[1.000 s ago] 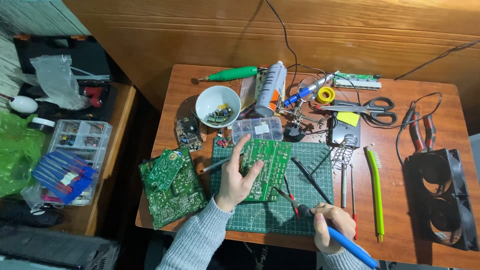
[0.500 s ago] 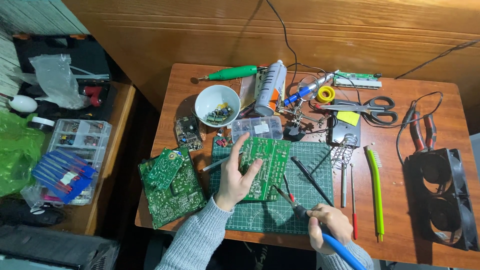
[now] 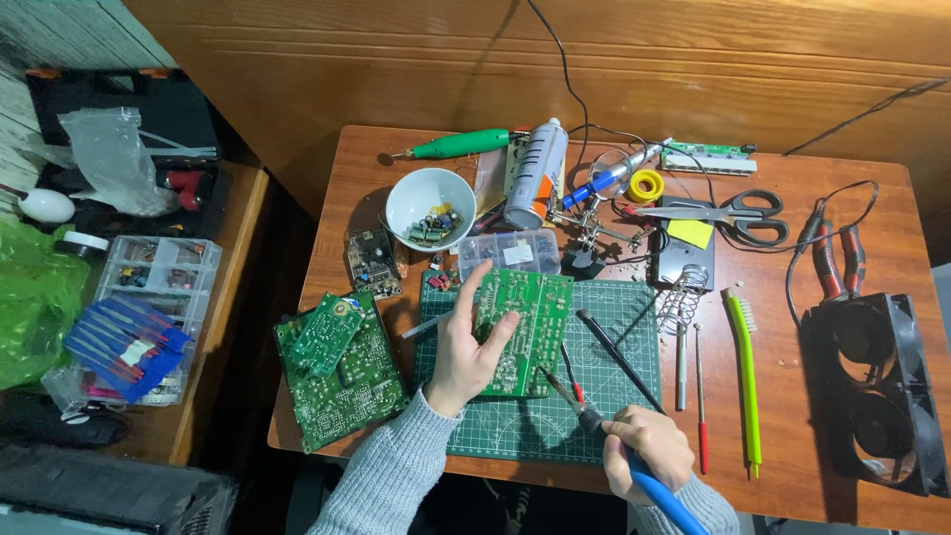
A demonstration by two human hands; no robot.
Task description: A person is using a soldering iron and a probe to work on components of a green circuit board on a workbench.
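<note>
My left hand (image 3: 468, 347) lies flat on the left side of a green circuit board (image 3: 532, 322) and holds it down on a green cutting mat (image 3: 614, 396). My right hand (image 3: 646, 448) grips a soldering iron with a blue handle (image 3: 662, 493). Its metal tip points up and left and reaches the board's lower right edge. Both sleeves are grey knit.
Two more green boards (image 3: 339, 367) lie left of the mat. Behind it stand a white bowl of parts (image 3: 429, 208), a clear parts box (image 3: 510, 253), a spray can (image 3: 535, 173), scissors (image 3: 738, 210), a coil stand (image 3: 677, 302). A green brush (image 3: 745, 381) and black fans (image 3: 882, 396) are at right.
My right hand has moved left and up with the soldering iron, bringing its tip to the board's lower right edge. My left hand stays on the board.
</note>
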